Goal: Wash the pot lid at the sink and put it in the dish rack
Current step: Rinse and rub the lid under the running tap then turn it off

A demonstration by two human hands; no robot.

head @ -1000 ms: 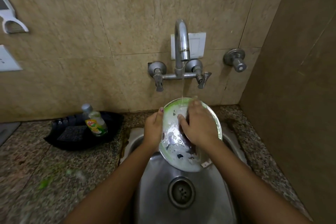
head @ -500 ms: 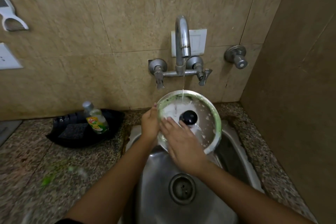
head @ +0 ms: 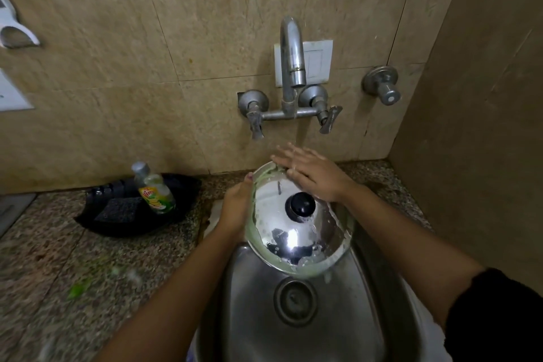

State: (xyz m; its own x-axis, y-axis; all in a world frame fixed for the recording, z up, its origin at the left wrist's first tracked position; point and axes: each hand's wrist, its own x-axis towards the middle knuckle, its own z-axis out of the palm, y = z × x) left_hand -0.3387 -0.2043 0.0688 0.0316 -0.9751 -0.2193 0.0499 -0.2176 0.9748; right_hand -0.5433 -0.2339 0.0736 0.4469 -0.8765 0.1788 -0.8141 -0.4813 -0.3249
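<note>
Steel pot lid (head: 296,232) under both hands, bottle (head: 154,189) label blurred, unreadable.

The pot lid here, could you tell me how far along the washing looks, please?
Partly done: the pot lid's centre shines, but greenish suds ring its rim. In hand: the left hand grips the lid's edge over the sink, while the flat right hand rubs its upper rim under the tap stream. Left: finishing the rinse, then racking; no dish rack is visible.

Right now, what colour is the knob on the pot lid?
Black, glossy, at the centre of the steel pot lid; the knob shows clearly in the head view.
</note>
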